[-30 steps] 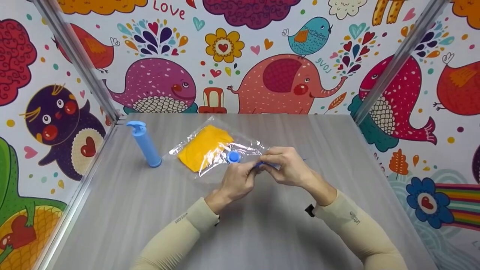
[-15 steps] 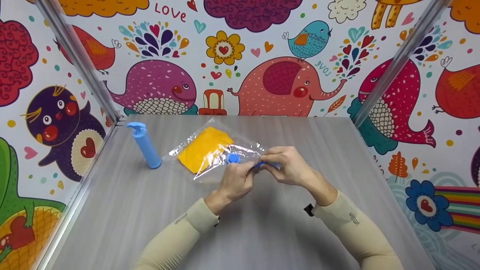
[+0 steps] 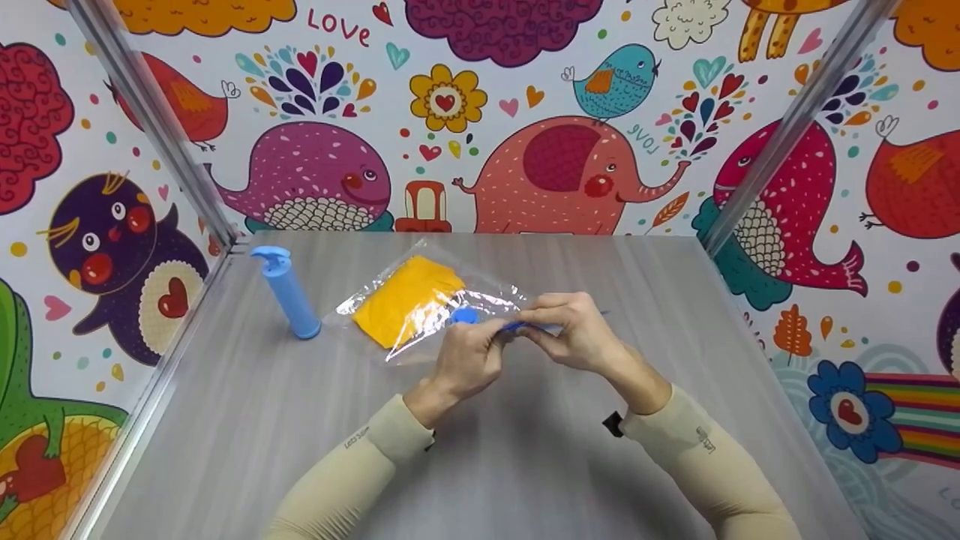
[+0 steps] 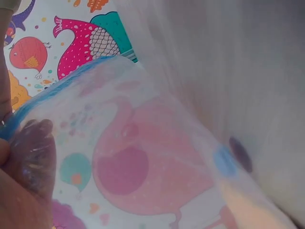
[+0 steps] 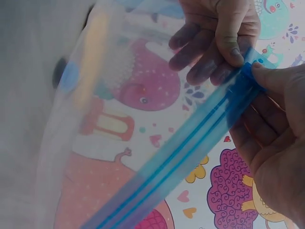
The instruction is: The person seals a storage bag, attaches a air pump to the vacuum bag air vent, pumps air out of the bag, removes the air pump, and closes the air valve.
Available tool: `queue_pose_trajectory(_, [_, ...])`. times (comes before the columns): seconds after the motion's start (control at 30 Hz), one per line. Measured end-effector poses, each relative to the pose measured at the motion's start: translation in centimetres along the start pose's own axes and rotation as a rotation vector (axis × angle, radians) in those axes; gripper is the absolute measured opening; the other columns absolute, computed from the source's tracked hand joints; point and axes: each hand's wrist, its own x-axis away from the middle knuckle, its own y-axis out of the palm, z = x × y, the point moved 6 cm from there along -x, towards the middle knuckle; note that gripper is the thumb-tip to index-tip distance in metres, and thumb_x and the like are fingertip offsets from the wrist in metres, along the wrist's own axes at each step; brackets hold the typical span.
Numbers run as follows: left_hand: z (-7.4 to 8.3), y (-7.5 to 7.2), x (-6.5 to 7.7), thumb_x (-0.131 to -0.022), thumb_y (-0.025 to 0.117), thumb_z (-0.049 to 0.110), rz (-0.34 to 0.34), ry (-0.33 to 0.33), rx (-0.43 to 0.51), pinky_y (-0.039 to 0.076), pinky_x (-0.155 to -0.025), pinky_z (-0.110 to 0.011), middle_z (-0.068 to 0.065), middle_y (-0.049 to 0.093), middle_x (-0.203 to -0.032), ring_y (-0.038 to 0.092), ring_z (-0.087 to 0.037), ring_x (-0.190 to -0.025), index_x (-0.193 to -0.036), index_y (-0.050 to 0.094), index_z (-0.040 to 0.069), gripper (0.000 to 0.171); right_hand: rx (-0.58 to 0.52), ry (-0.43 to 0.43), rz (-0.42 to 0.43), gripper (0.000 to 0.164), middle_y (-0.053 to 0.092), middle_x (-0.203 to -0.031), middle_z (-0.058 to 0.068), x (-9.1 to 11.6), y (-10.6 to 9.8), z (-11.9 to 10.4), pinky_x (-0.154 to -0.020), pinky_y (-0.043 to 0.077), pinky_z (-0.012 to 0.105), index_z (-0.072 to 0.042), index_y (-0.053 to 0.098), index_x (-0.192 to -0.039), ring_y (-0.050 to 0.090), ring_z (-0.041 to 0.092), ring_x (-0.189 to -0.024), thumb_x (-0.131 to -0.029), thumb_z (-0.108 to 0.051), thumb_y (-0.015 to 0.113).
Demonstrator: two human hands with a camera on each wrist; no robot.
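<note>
A clear plastic zip bag (image 3: 491, 289) with a folded yellow cloth (image 3: 409, 300) inside extends across the table from both hands. Its round blue valve (image 3: 463, 316) is partly covered by my left hand (image 3: 466, 361), which pinches the zip edge between thumb and fingers. Close beside it, my right hand (image 3: 574, 335) pinches the same edge. In the right wrist view, the right thumb lies on a blue zip slider (image 5: 249, 74) at the end of the blue zip strip (image 5: 186, 138). The left wrist view shows left fingers (image 4: 35, 152) through the plastic.
A light blue hand pump (image 3: 290, 300) stands upright at the back left of the grey table (image 3: 517, 465). Walls printed with cartoon animals enclose the back and sides, with metal posts (image 3: 787, 142) at the corners.
My left hand has shifted slightly left along the bag's edge and now covers more of the blue valve. My right hand keeps nearly the same place. The pump stays put.
</note>
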Motion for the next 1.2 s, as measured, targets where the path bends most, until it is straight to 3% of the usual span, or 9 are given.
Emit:
queue_pose_trajectory(0.07, [0.1,-0.2,-0.2,-0.096,0.070,-0.004,0.013,0.012,-0.009,0.055,-0.051,-0.025,-0.008,0.083,-0.080,0.063,-0.012,-0.052,-0.105,0.084,0.001,0.018,-0.019,0.021,0.014,0.024,0.085,-0.092,0.011,-0.1,-0.1,0.1,-0.071,0.070,0.032,-0.003,0.089,-0.107,0.079,0.022,-0.073,-0.085,0.009,0.089])
queue_pose_trajectory(0.2, [0.2,-0.3,-0.4,-0.097,0.072,-0.001,0.016,0.029,-0.032,0.056,-0.051,-0.027,-0.008,0.087,-0.089,0.065,-0.014,-0.053,-0.111,0.086,0.002,0.020,-0.037,0.048,0.006,0.025,0.086,-0.092,0.011,-0.3,-0.3,0.2,-0.072,0.071,0.034,-0.003,0.089,-0.107,0.080,0.022,-0.074,-0.086,0.009,0.089])
queue_pose_trajectory(0.47, [0.1,-0.2,-0.2,-0.094,0.072,-0.003,0.013,0.026,-0.026,0.059,-0.054,-0.027,-0.008,0.086,-0.087,0.067,-0.014,-0.054,-0.109,0.085,0.003,0.020,-0.040,0.048,-0.009,0.024,0.086,-0.092,0.011,-0.2,-0.2,0.3,-0.068,0.069,0.033,-0.002,0.089,-0.107,0.078,0.021,-0.071,-0.086,0.008,0.088])
queue_pose_trajectory(0.67, [0.2,-0.2,-0.2,-0.091,0.071,-0.006,0.024,0.051,-0.033,0.053,-0.049,-0.027,-0.005,0.082,-0.077,0.062,-0.012,-0.052,-0.099,0.083,0.004,0.018,-0.018,0.029,-0.009,0.021,0.085,-0.091,0.012,0.1,-0.3,0.6,-0.065,0.069,0.035,-0.001,0.089,-0.105,0.079,0.021,-0.071,-0.086,0.009,0.087])
queue_pose_trajectory(0.97, [0.1,-0.3,-0.1,-0.094,0.072,-0.005,0.030,0.043,-0.028,0.062,-0.058,-0.028,-0.006,0.086,-0.084,0.074,-0.016,-0.060,-0.104,0.086,0.004,0.020,0.016,0.034,-0.014,0.020,0.086,-0.092,0.012,0.4,-0.3,0.8,-0.072,0.071,0.033,0.000,0.089,-0.102,0.082,0.022,-0.076,-0.085,0.009,0.088])
queue_pose_trajectory(1.2, [0.1,-0.4,0.0,-0.093,0.071,-0.006,0.036,0.040,-0.014,0.061,-0.056,-0.027,-0.006,0.084,-0.081,0.073,-0.015,-0.058,-0.102,0.086,0.003,0.019,0.003,0.053,-0.017,0.021,0.086,-0.094,0.011,0.7,-0.2,0.9,-0.076,0.071,0.033,0.000,0.089,-0.104,0.084,0.023,-0.079,-0.086,0.009,0.088])
